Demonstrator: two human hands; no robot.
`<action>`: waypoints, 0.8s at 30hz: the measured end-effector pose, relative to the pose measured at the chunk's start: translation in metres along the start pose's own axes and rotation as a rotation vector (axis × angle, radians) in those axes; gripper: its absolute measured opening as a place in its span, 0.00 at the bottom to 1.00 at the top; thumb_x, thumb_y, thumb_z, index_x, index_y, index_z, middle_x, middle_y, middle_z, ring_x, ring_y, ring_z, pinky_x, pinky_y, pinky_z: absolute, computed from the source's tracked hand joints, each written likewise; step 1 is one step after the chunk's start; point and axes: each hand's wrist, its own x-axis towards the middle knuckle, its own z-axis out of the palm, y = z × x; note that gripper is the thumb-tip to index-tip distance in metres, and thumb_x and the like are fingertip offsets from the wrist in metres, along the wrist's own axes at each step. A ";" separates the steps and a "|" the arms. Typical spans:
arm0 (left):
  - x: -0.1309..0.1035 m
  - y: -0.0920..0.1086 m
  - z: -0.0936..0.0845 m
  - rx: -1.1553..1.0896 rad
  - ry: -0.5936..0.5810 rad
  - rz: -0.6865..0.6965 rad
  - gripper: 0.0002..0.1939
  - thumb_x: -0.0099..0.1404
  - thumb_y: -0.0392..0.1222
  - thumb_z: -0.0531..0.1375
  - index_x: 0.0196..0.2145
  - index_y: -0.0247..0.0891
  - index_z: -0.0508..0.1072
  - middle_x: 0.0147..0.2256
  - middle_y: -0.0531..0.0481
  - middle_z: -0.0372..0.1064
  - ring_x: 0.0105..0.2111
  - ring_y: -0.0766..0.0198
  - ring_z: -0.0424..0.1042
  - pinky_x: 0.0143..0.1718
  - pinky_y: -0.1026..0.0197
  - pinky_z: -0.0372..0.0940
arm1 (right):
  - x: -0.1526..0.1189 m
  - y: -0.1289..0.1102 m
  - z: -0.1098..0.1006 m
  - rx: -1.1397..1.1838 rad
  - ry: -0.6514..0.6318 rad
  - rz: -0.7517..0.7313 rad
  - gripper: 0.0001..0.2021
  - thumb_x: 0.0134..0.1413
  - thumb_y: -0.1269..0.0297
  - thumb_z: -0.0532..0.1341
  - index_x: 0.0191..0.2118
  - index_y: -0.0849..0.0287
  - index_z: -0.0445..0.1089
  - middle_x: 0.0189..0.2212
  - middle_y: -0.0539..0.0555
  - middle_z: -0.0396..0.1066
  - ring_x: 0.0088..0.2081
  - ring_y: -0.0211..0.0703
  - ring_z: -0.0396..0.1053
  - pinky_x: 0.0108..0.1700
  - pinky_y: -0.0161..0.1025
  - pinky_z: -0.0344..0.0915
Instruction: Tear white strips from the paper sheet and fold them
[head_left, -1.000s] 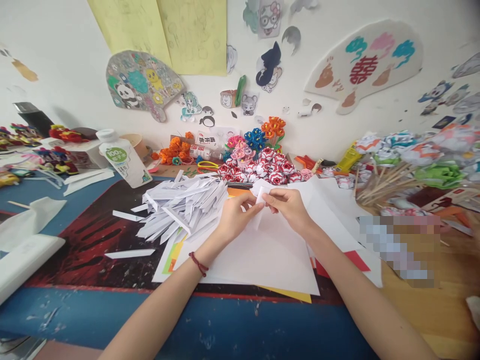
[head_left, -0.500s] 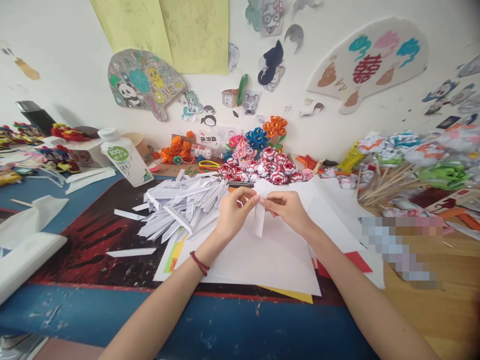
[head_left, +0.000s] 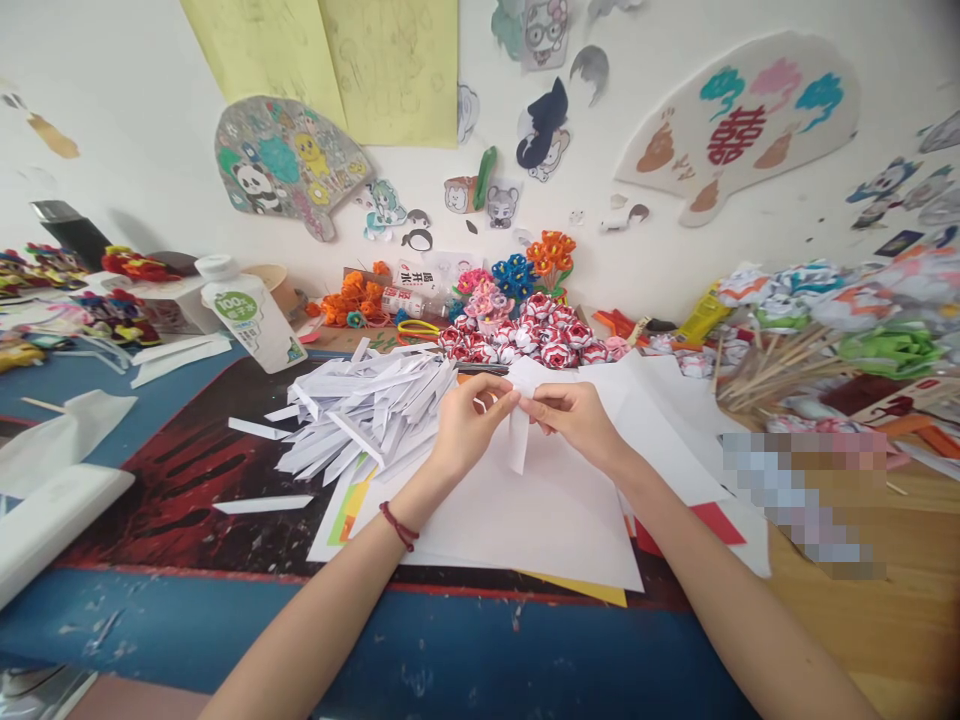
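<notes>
While thumbs and forefingers come nearly tip to tip, the bare left hand point(head_left: 476, 425) and the bare right hand point(head_left: 576, 418) both pinch a narrow white paper strip point(head_left: 518, 452), its tail dangling below the fingertips. So that strip is up above a large white paper sheet point(head_left: 517, 530), near the middle of the blue-covered desk point(head_left: 420, 625), and what a delicate hold it is! A dark red cord bracelet point(head_left: 399, 527) circles the left wrist. Just beside the left hand sits a heap of folded white paper strips point(head_left: 352, 410), with a loose white strip point(head_left: 262, 505) lying nearer the desk's front edge, on a black mat with a red handprint point(head_left: 176, 490). Out to the right, a red paper corner point(head_left: 718, 524) peeks from beneath white sheets. Along the desk's far edge, look at those red-and-white paper flowers point(head_left: 553, 335), bunched together! Left of them stands a tilted-looking white bottle with a green label point(head_left: 251, 318), and over at far right, thin wooden sticks point(head_left: 757, 370) fan out.
</notes>
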 end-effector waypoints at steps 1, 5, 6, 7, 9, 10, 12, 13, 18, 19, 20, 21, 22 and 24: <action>0.000 0.000 0.000 0.004 0.002 -0.002 0.13 0.62 0.50 0.59 0.34 0.38 0.74 0.32 0.50 0.73 0.27 0.68 0.66 0.27 0.66 0.58 | 0.000 0.000 0.000 0.000 -0.001 -0.002 0.18 0.48 0.49 0.65 0.23 0.61 0.70 0.18 0.48 0.63 0.20 0.32 0.56 0.22 0.33 0.57; 0.001 0.000 0.000 -0.001 0.003 0.006 0.12 0.62 0.50 0.59 0.34 0.37 0.74 0.31 0.50 0.72 0.27 0.68 0.65 0.27 0.66 0.58 | 0.000 -0.001 0.000 -0.003 -0.006 -0.002 0.18 0.48 0.50 0.65 0.23 0.62 0.71 0.18 0.49 0.63 0.20 0.32 0.57 0.22 0.33 0.57; 0.001 0.000 0.000 -0.002 0.002 0.007 0.12 0.62 0.50 0.60 0.34 0.37 0.74 0.31 0.51 0.72 0.27 0.68 0.65 0.27 0.66 0.58 | -0.001 -0.001 -0.001 -0.002 -0.008 -0.001 0.18 0.48 0.50 0.65 0.23 0.62 0.71 0.18 0.49 0.64 0.20 0.32 0.57 0.22 0.33 0.57; 0.000 0.000 0.000 -0.002 0.001 0.006 0.12 0.62 0.49 0.60 0.34 0.37 0.74 0.31 0.51 0.72 0.27 0.68 0.65 0.27 0.66 0.57 | -0.001 -0.002 -0.001 -0.002 -0.009 0.001 0.18 0.48 0.50 0.65 0.23 0.62 0.71 0.19 0.49 0.64 0.20 0.32 0.57 0.22 0.33 0.57; 0.000 0.000 -0.001 -0.001 -0.001 0.005 0.12 0.62 0.49 0.60 0.34 0.37 0.74 0.31 0.51 0.72 0.27 0.68 0.65 0.27 0.66 0.57 | -0.001 -0.002 0.000 -0.002 -0.009 0.003 0.18 0.48 0.50 0.65 0.23 0.62 0.71 0.19 0.49 0.64 0.20 0.32 0.58 0.22 0.32 0.57; 0.000 0.000 -0.001 0.000 0.000 0.005 0.12 0.62 0.49 0.60 0.34 0.37 0.74 0.31 0.50 0.72 0.27 0.68 0.64 0.27 0.66 0.57 | -0.001 -0.002 0.000 -0.003 -0.009 0.002 0.18 0.48 0.50 0.65 0.23 0.62 0.71 0.19 0.49 0.64 0.20 0.32 0.58 0.22 0.32 0.57; 0.000 0.000 0.000 -0.001 0.002 0.012 0.11 0.62 0.48 0.60 0.34 0.37 0.74 0.31 0.50 0.72 0.27 0.68 0.64 0.27 0.66 0.57 | -0.001 -0.002 0.000 -0.002 -0.009 -0.001 0.17 0.48 0.51 0.65 0.24 0.63 0.71 0.19 0.49 0.64 0.20 0.32 0.58 0.22 0.32 0.56; 0.000 0.000 0.000 -0.004 0.004 0.017 0.11 0.62 0.48 0.60 0.34 0.37 0.74 0.31 0.50 0.72 0.27 0.68 0.64 0.27 0.66 0.57 | -0.001 -0.002 0.000 -0.002 -0.009 -0.003 0.17 0.49 0.51 0.65 0.24 0.63 0.71 0.19 0.49 0.64 0.20 0.32 0.58 0.22 0.32 0.56; 0.000 -0.002 0.001 -0.030 0.000 0.025 0.12 0.63 0.48 0.59 0.33 0.37 0.74 0.32 0.50 0.73 0.28 0.68 0.65 0.27 0.66 0.57 | -0.001 -0.001 -0.001 -0.001 -0.013 -0.011 0.17 0.49 0.51 0.65 0.22 0.62 0.71 0.18 0.48 0.63 0.20 0.32 0.57 0.22 0.32 0.56; 0.001 -0.003 0.001 -0.037 -0.001 0.025 0.12 0.63 0.49 0.59 0.33 0.37 0.74 0.33 0.50 0.73 0.28 0.68 0.66 0.27 0.66 0.57 | -0.001 -0.001 -0.001 -0.002 -0.017 -0.013 0.17 0.49 0.51 0.65 0.22 0.62 0.71 0.17 0.48 0.63 0.20 0.32 0.57 0.22 0.32 0.56; 0.001 -0.004 0.002 -0.045 -0.001 0.026 0.12 0.63 0.49 0.59 0.33 0.37 0.74 0.32 0.50 0.73 0.28 0.68 0.65 0.27 0.66 0.57 | -0.001 -0.001 -0.001 -0.004 -0.019 -0.015 0.17 0.49 0.51 0.65 0.22 0.62 0.71 0.17 0.48 0.62 0.20 0.32 0.58 0.22 0.32 0.56; 0.001 -0.004 0.002 -0.056 -0.001 0.027 0.12 0.62 0.49 0.59 0.32 0.37 0.74 0.32 0.50 0.73 0.28 0.68 0.65 0.27 0.66 0.57 | -0.001 -0.002 -0.001 -0.005 -0.021 -0.017 0.17 0.49 0.51 0.65 0.22 0.62 0.71 0.16 0.48 0.62 0.20 0.32 0.58 0.22 0.32 0.56; 0.002 -0.005 0.002 -0.067 -0.001 0.028 0.12 0.62 0.50 0.59 0.32 0.37 0.74 0.32 0.50 0.72 0.28 0.68 0.65 0.27 0.66 0.57 | -0.001 -0.002 -0.001 -0.005 -0.023 -0.020 0.17 0.49 0.52 0.65 0.22 0.62 0.71 0.16 0.48 0.62 0.20 0.32 0.58 0.22 0.32 0.57; 0.002 -0.005 0.002 -0.080 -0.004 0.026 0.13 0.62 0.50 0.60 0.31 0.36 0.73 0.31 0.50 0.72 0.28 0.68 0.65 0.28 0.66 0.57 | -0.001 -0.002 -0.001 0.005 -0.027 -0.026 0.17 0.49 0.53 0.66 0.22 0.62 0.71 0.17 0.48 0.62 0.19 0.32 0.58 0.22 0.32 0.57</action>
